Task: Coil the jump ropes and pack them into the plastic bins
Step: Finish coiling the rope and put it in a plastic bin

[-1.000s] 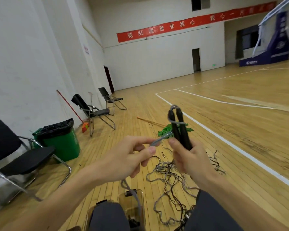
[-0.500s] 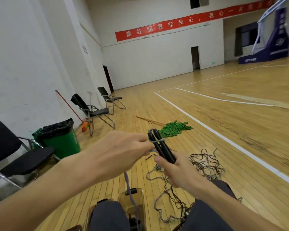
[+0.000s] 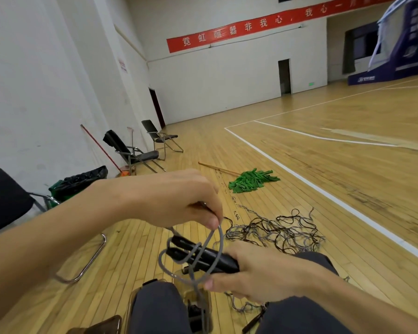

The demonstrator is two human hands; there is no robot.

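My right hand grips two black jump-rope handles held side by side, pointing left. A grey cord loops around the handles and trails down between my knees. My left hand pinches that cord just above the handles. A clear plastic bin sits on the floor between my legs, mostly hidden, with dark items inside. A tangled pile of grey and black jump ropes lies on the wooden floor just beyond my right knee.
A green mop head with a wooden stick lies ahead on the floor. Folding chairs and a green trash bin line the left wall. A brown bin corner shows at the bottom edge.
Both hands have dropped lower. The handles went from upright to lying nearly level, and my left hand has drawn the grey cord over them into a loop.
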